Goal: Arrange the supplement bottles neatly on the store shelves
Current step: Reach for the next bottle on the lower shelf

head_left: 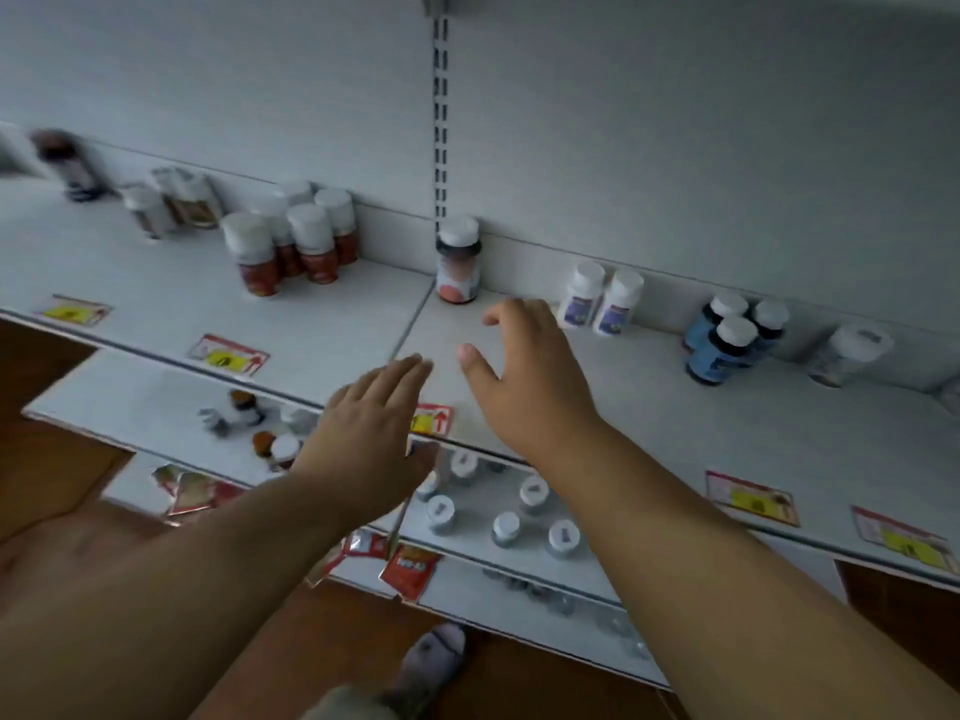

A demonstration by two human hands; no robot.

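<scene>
Your left hand (371, 415) and right hand (524, 376) hover empty, fingers spread, above the top shelf (322, 324), near a lone white-capped bottle (458, 262) with a pink-and-white label, upright against the back panel.

A lone bottle (458, 262) is set at the shelf (156, 298) back, bottle clusters (293, 241) left and right.
</scene>
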